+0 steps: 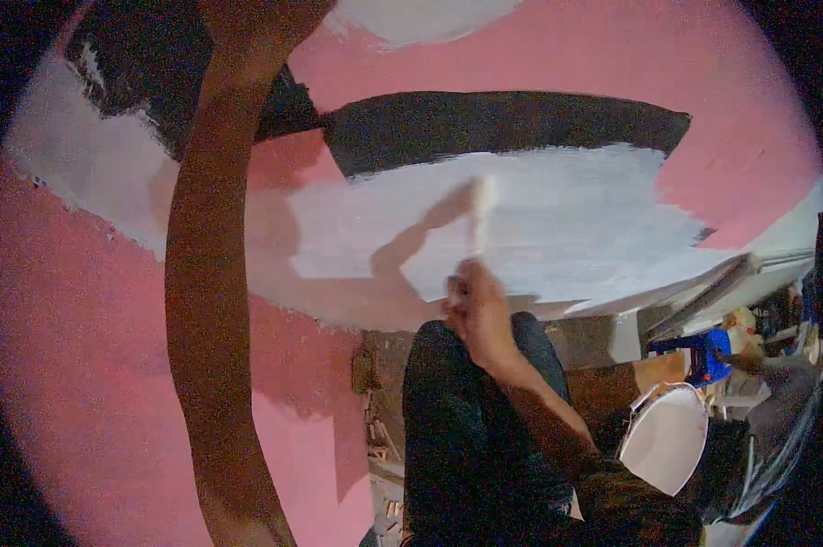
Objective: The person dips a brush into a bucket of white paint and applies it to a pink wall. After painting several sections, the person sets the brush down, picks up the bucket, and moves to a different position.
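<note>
My right hand [480,305] is closed round the handle of a paintbrush [482,205], blurred by motion. The pale bristles point up against the white painted area [566,210] of a large surface. Along the top of that white area runs a black band [502,118], with pink paint [730,173] around it. My left arm reaches up across the left side. Only the wrist end of my left hand [265,18] shows at the top edge; its fingers are out of view. The arm casts a shadow on the surface.
A container with white inside [671,442] is at the lower right, beside my right forearm. Farther back are a blue object [703,356] and assorted clutter. My dark-clothed legs [457,428] are below the surface. Wood pieces [384,438] lie on the floor.
</note>
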Demonstrator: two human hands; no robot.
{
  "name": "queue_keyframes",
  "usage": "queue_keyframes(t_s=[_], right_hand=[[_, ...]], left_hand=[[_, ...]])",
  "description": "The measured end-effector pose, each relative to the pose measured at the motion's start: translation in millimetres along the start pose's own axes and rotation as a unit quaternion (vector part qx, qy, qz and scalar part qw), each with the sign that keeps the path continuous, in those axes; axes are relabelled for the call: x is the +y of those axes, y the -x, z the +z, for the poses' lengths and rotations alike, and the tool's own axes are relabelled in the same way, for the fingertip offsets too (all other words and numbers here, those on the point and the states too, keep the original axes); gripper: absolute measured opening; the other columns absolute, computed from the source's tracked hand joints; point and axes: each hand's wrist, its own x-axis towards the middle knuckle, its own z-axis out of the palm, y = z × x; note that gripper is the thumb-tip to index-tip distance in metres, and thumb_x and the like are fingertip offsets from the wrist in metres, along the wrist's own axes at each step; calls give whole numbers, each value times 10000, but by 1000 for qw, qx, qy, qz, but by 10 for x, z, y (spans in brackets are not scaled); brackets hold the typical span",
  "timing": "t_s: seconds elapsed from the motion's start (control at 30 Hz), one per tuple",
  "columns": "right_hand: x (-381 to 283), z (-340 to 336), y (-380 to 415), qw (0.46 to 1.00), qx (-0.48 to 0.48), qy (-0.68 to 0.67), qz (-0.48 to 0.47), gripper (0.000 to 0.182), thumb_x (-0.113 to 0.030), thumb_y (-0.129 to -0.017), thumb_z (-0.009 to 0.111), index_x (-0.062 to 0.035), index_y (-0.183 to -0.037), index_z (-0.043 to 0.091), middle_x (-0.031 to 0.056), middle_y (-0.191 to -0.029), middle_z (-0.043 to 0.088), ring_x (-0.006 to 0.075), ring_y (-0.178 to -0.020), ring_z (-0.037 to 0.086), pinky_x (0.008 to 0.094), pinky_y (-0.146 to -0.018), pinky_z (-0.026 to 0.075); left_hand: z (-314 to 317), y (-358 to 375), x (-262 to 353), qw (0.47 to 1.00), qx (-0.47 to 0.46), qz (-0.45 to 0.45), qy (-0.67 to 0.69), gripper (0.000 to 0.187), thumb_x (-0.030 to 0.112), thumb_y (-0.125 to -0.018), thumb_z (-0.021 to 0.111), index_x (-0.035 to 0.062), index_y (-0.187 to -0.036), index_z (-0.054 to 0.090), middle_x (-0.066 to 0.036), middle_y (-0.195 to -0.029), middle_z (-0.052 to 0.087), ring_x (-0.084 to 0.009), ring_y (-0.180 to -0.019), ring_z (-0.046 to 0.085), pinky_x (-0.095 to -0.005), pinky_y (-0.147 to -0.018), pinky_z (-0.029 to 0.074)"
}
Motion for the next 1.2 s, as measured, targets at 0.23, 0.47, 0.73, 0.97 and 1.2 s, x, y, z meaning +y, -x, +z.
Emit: queue_keyframes(t_s=[0.23, 0.47, 0.73, 0.97, 1.2], right_hand=[[-46, -23, 141, 996, 25, -66, -52, 317, -414, -909, 424, -101, -909, 475, 0, -713, 441, 83, -475, 381, 207, -386, 272], [-135, 135, -58, 999, -25, -22, 13, 404, -462, -867, 483, -90, -1026, 467, 39, -805, 497, 103, -563, 469, 231, -415, 348], [129, 390, 73, 981, -174, 3, -84, 390, -446, -852, 510, -107, -1043, 482, 20, -868, 490, 109, -593, 464, 249, -444, 365], [-204, -76, 190, 906, 170, -386, -45, 274, -316, -899, 461, -101, -1066, 486, 36, -946, 490, 174, -816, 517, 331, -640, 452], [188, 552, -83, 966, -152, 170, -125, 245, -299, -913, 444, -70, -987, 488, 62, -838, 483, 144, -635, 451, 284, -523, 393]], left_hand=[[-30, -49, 4, 1000, -10, 1, 22, 359, 64, -738, 574, 69, -1096, 548, -99, -1182, 546, -293, -1080, 497, -395, -918, 356], [-39, -31, 71, 1000, 15, 0, 25, 367, 55, -736, 580, 64, -1101, 545, -101, -1189, 541, -291, -1078, 499, -397, -919, 352], [-102, -66, 72, 999, -28, -37, 27, 358, 114, -747, 565, 62, -1101, 541, -108, -1168, 545, -295, -1070, 499, -417, -909, 352], [-74, -52, 67, 999, -11, -43, 30, 356, 130, -731, 566, 56, -1079, 548, -116, -1144, 549, -313, -1062, 493, -426, -898, 360], [-88, -73, 73, 999, -4, -27, 40, 350, 115, -736, 569, 51, -1079, 546, -127, -1152, 547, -318, -1056, 503, -432, -920, 356]])
